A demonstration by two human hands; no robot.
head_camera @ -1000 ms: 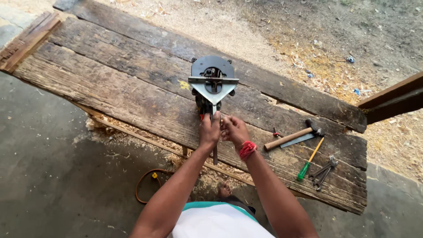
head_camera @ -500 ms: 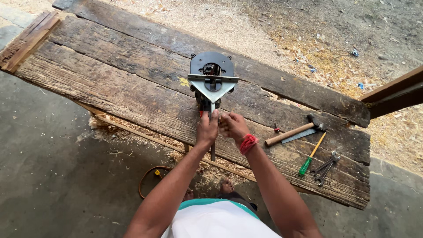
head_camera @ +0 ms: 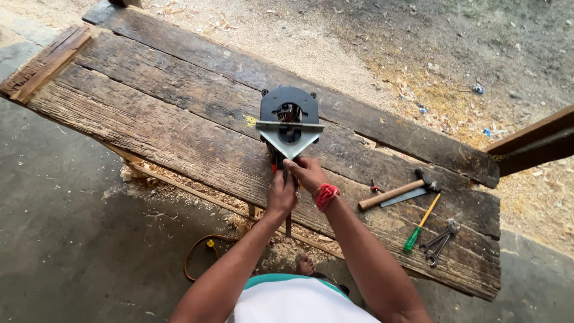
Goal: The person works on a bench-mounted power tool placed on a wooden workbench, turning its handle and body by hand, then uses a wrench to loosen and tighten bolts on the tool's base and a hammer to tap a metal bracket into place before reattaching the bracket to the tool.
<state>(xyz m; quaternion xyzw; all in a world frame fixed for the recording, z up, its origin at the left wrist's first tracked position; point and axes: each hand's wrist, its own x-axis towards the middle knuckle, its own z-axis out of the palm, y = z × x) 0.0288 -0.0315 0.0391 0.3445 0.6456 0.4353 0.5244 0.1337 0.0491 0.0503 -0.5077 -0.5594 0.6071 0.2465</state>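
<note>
Black round-bodied power tool with a grey triangular metal plate [head_camera: 289, 122], standing on the weathered dark wooden plank surface [head_camera: 167, 119], near its middle. Left hand [head_camera: 281, 194] just below the tool, fingers curled round a dark part at the tool's lower end; grip closed, though exactly what sits inside it too hidden to tell. Right hand [head_camera: 308, 173] touching the left, thumb and fingers pinched at the tip of the triangular plate; grip likewise closed on a small part of the tool. Red band [head_camera: 326, 196] wound round the right wrist. A thin dark strip hanging down below the hands, over the surface's near edge.

Well to the right on the same surface: wooden-handled hammer with dark head [head_camera: 397, 192], lying slantwise, a flat grey metal blade [head_camera: 403, 197] just beside its handle. Nearer the edge, yellow-shafted screwdriver with green handle [head_camera: 421, 222], and beside it a small cluster of grey metal spanners [head_camera: 439, 239]. Small red-handled tool [head_camera: 375, 188] left of the hammer, too small to identify.

Beneath the surface, pale wood shavings [head_camera: 197, 191] on the grey concrete floor [head_camera: 72, 239], and an orange cable loop [head_camera: 200, 254].
</note>
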